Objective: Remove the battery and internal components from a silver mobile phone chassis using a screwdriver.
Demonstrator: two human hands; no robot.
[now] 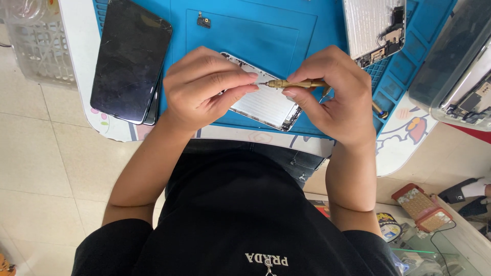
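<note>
Above the blue mat (pixel 286 30) on the table, the right hand (pixel 335 97) has its grip clamped on a brass screwdriver (pixel 296 83). The left hand (pixel 204 87) pinches its tip, over an opened phone (pixel 266 105).

— The screwdriver (pixel 296 83)?
— Brass-coloured metal, dull sheen, with a thin steel-looking tip.
— And the opened phone frame (pixel 266 105) under it?
— Silvery metal, finely textured, slightly shiny.
— The mat (pixel 240 36)?
— Blue, matt, rubbery-looking, smooth with moulded ridges.
— The dark phone (pixel 130 61) at the side?
— Glossy black glass, smudged.
— The basket (pixel 36 43)?
— Clear, shiny plastic.
</note>
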